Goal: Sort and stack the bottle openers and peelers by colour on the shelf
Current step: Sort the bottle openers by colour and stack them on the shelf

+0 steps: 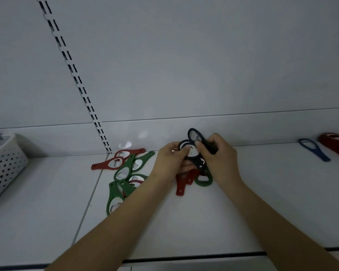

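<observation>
My left hand [171, 160] and my right hand [218, 153] meet above the white shelf [243, 202], both gripping black bottle openers [196, 149]. One black opener's loop sticks up behind my right thumb. Under my hands lie red openers [181, 183] and a green opener [204, 180]. To the left sits a loose pile of several green openers [125, 178] with two red openers [114, 163] behind it.
A white perforated basket [2, 163] stands at the far left. A blue opener [314, 151] lies at the right, next to a red stack [335, 145] at the frame edge. The shelf's back panel carries a slotted upright [82, 89].
</observation>
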The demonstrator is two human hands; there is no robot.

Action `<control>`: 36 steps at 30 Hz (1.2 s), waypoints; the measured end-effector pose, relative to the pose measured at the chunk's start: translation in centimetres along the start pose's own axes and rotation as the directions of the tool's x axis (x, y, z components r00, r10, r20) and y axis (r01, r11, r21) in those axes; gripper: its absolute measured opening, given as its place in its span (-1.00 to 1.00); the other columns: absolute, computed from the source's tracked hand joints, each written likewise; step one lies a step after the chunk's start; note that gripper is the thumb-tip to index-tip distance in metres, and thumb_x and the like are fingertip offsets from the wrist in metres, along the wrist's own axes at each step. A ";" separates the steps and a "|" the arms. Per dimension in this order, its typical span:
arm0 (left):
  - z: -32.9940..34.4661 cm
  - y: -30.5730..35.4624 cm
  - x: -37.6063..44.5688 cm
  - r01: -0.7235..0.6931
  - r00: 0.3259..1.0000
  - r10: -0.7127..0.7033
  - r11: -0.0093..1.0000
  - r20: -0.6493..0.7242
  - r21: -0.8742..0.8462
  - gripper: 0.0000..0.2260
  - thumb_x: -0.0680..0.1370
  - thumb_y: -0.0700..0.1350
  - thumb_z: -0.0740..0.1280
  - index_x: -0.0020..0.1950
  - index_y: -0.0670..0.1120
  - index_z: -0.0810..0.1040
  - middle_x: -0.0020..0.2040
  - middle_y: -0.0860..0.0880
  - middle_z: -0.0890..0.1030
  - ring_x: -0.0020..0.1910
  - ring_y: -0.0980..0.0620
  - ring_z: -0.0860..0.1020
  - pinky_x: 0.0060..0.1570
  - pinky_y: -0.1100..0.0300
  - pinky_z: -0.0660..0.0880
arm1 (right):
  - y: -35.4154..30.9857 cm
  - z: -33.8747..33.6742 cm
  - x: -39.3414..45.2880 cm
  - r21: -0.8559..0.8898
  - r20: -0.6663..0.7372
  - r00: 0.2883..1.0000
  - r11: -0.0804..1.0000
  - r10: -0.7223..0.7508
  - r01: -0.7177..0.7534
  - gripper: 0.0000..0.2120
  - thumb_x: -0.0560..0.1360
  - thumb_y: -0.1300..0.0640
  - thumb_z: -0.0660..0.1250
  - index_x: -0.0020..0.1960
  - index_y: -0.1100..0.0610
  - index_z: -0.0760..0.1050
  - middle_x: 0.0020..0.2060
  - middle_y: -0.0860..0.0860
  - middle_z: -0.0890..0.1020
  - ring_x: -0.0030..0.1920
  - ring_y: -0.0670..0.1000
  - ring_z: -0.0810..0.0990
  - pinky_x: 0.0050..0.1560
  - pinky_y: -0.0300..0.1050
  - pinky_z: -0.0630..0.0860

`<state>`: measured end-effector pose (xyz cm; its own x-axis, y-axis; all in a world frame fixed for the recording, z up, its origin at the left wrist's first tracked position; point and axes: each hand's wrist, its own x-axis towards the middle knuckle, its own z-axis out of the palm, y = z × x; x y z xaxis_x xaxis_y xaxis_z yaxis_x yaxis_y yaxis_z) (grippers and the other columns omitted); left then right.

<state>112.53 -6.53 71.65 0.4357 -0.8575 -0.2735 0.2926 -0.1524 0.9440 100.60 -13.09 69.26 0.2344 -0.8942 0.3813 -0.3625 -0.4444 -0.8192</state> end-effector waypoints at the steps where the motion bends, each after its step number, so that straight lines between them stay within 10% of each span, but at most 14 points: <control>1: 0.0 -0.1 0.2 -0.011 1.000 0.011 1.000 -0.011 -0.003 -0.78 0.61 -0.17 0.34 0.21 -0.24 0.54 -0.06 -0.23 0.70 -0.18 -0.15 0.71 -0.18 0.09 0.67 | 0.0 0.0 0.0 -0.014 -0.005 1.000 1.000 -0.024 0.024 -0.74 0.55 -0.09 0.34 -0.21 0.03 0.41 -0.37 -0.08 0.53 -0.36 -0.14 0.51 -0.36 -0.30 0.41; 7: -1.0 -0.3 0.9 -0.046 0.999 0.046 0.998 -0.002 -0.034 -0.78 0.68 -0.13 0.20 0.22 -0.23 0.53 -0.05 -0.19 0.72 -0.12 -0.16 0.71 -0.14 0.06 0.67 | -0.1 -0.7 0.8 0.170 -0.016 1.000 0.985 -0.006 0.009 -0.72 0.65 0.07 0.16 -0.16 0.19 0.43 -0.30 -0.03 0.45 -0.30 -0.13 0.39 -0.22 -0.26 0.35; 14: -1.3 -0.9 0.6 -0.139 0.987 0.135 0.990 0.091 0.039 -0.78 0.65 -0.07 0.28 0.19 -0.17 0.57 0.01 -0.16 0.70 -0.06 -0.13 0.71 -0.15 0.11 0.66 | 0.5 0.6 1.1 -0.086 0.149 0.987 0.994 -0.052 0.065 -0.75 0.52 -0.06 0.36 -0.09 0.12 0.43 -0.12 -0.03 0.42 -0.17 -0.14 0.45 -0.19 -0.47 0.34; 19: -3.7 2.0 1.0 -0.157 0.977 0.174 0.978 -0.124 0.140 -0.78 0.69 -0.05 0.17 0.19 -0.13 0.52 -0.01 -0.11 0.62 -0.13 0.01 0.66 -0.13 0.17 0.62 | 0.4 -0.2 1.4 -0.038 0.122 0.991 0.997 -0.063 0.068 -0.86 0.59 0.00 0.25 0.02 0.06 0.46 -0.05 -0.03 0.51 -0.15 -0.16 0.50 -0.16 -0.46 0.40; 24: -8.3 3.5 1.2 -0.168 0.970 0.197 0.966 -0.140 0.197 -0.76 0.69 0.03 0.15 0.00 -0.07 0.51 -0.13 -0.12 0.60 -0.19 -0.04 0.63 -0.05 0.00 0.60 | 0.0 -0.6 2.5 -0.215 0.325 0.944 0.976 0.056 0.016 -0.85 0.57 0.06 0.32 0.13 0.04 0.53 0.01 -0.04 0.60 -0.10 -0.12 0.56 -0.05 -0.23 0.51; 27: -9.6 2.5 0.9 -0.194 0.959 0.246 0.933 -0.144 0.303 -0.72 0.70 0.06 0.10 0.02 -0.09 0.49 -0.22 -0.05 0.63 -0.35 0.11 0.64 -0.25 0.23 0.56 | -0.7 0.4 2.9 -0.303 0.506 0.858 0.949 0.088 0.081 -0.61 0.51 -0.12 0.38 0.24 0.05 0.49 0.10 -0.04 0.56 0.05 -0.06 0.52 0.01 -0.21 0.40; 32: -10.5 1.2 1.2 -0.239 0.941 0.322 0.851 -0.106 0.468 -0.70 0.61 0.27 0.11 -0.03 0.13 0.50 -0.11 -0.11 0.64 -0.13 -0.19 0.66 -0.10 -0.15 0.58 | -0.5 1.5 2.9 -0.317 0.501 0.861 0.944 0.086 0.090 -0.56 0.35 -0.09 0.54 0.14 0.01 0.50 0.01 -0.13 0.55 0.01 -0.11 0.52 -0.03 -0.24 0.40; 36: -10.5 1.4 1.3 -0.262 0.913 0.374 0.845 -0.164 0.467 -0.71 0.65 0.18 0.14 -0.02 0.03 0.52 -0.14 -0.12 0.63 -0.15 -0.22 0.63 -0.16 -0.08 0.58 | -0.1 0.5 2.8 -0.235 0.451 0.891 0.970 0.051 0.063 -0.60 0.34 -0.05 0.56 0.09 -0.08 0.47 -0.11 -0.26 0.56 -0.13 -0.31 0.51 -0.22 -0.46 0.33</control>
<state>122.40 -2.66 70.66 0.6467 -0.7593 0.0726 -0.2640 -0.1335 0.9552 101.72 -15.53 70.19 0.5968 -0.7955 0.1051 -0.5488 -0.5002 -0.6698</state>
